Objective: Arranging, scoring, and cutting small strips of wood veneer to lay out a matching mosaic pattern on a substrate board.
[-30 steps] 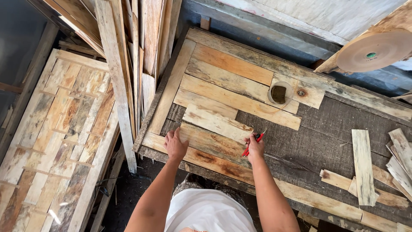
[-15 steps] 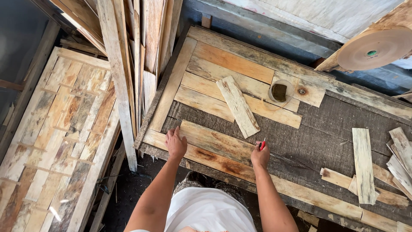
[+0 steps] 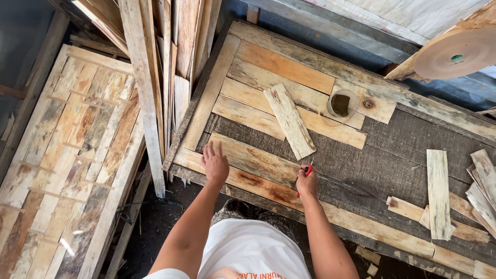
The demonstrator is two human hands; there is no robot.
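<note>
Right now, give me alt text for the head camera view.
Seen from above, a person's left hand rests open on a wooden slat on a workbench, while the right hand grips a red tool. A loose short plank lies diagonally across more slats.

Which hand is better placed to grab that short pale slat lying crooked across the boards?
Probably the left hand: it is open and empty, flat on the boards. The right hand lies nearer the slat but already grips a red marker, so it would have to put that down first.
</note>
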